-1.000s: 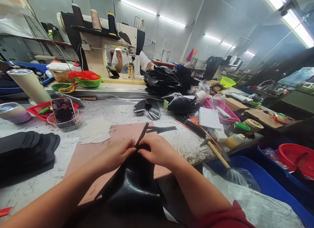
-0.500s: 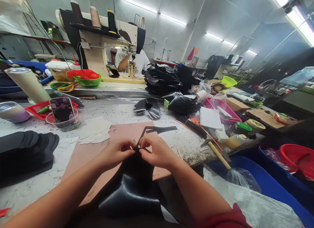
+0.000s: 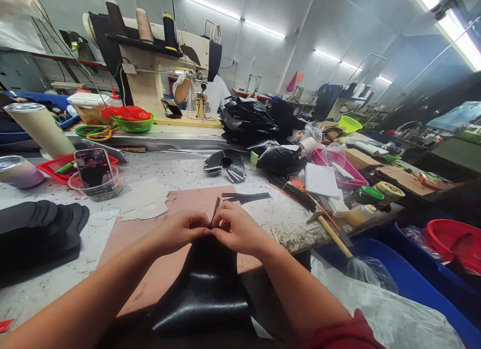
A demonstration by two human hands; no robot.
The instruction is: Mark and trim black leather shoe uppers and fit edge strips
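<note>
A shiny black leather piece [image 3: 205,289] drapes from the bench edge toward me, its narrow far end up between my hands. My left hand [image 3: 188,230] pinches that end from the left, thumb and fingers together. From the right, my right hand [image 3: 235,227] pinches the same spot, the two thumbs nearly touching. A thin dark strip [image 3: 215,212] sticks up from between my fingertips; where it meets the leather is hidden. Just beyond lie several loose dark strips [image 3: 248,196]. Under my hands is a pinkish-brown sheet [image 3: 150,274].
Stacked black pieces [image 3: 41,233] lie at left, near a phone [image 3: 93,168] in a clear tub. A sewing machine [image 3: 150,63] stands behind, a person beyond it. On the right are a hammer [image 3: 334,236], a notepad [image 3: 321,180], jars and a blue bin [image 3: 376,253].
My hands have drawn closer together at the leather's end. The upright strip between them now shows shorter and straighter, apart from the loose strips behind.
</note>
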